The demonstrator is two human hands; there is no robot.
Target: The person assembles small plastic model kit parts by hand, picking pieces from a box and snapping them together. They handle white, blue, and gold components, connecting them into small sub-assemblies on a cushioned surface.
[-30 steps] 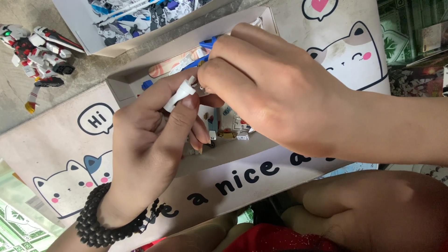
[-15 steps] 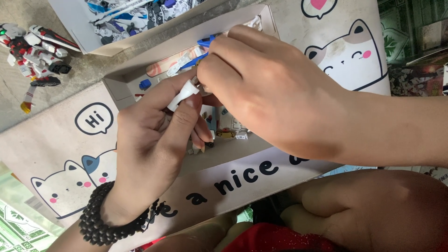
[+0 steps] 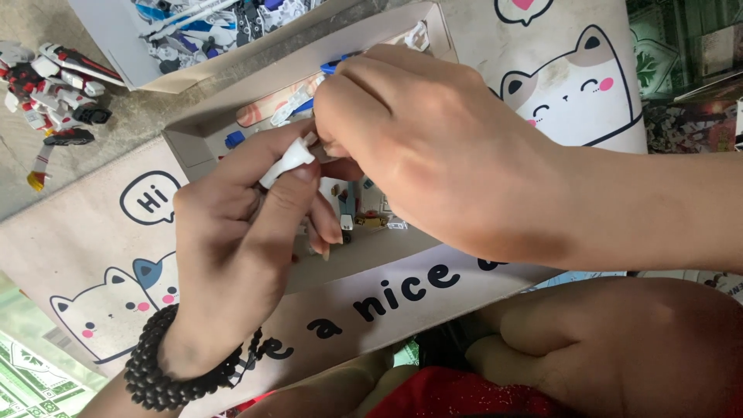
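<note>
My left hand, with a black bead bracelet on its wrist, pinches a small white plastic model part between thumb and fingers. My right hand comes in from the right and its fingertips close on the same white part at its far end. Both hands hover over an open shallow cardboard tray that holds several small blue, white and gold model pieces. What lies under my right hand is hidden.
A red-and-white robot model lies on the floor at upper left. A second box of blue and white parts sits at the top. A beige cloth with cartoon cats spreads under the tray. My knees are at the bottom.
Both hands drifted slightly left and up, still joined on the white part. My right hand's fingers curl tighter over its end.
</note>
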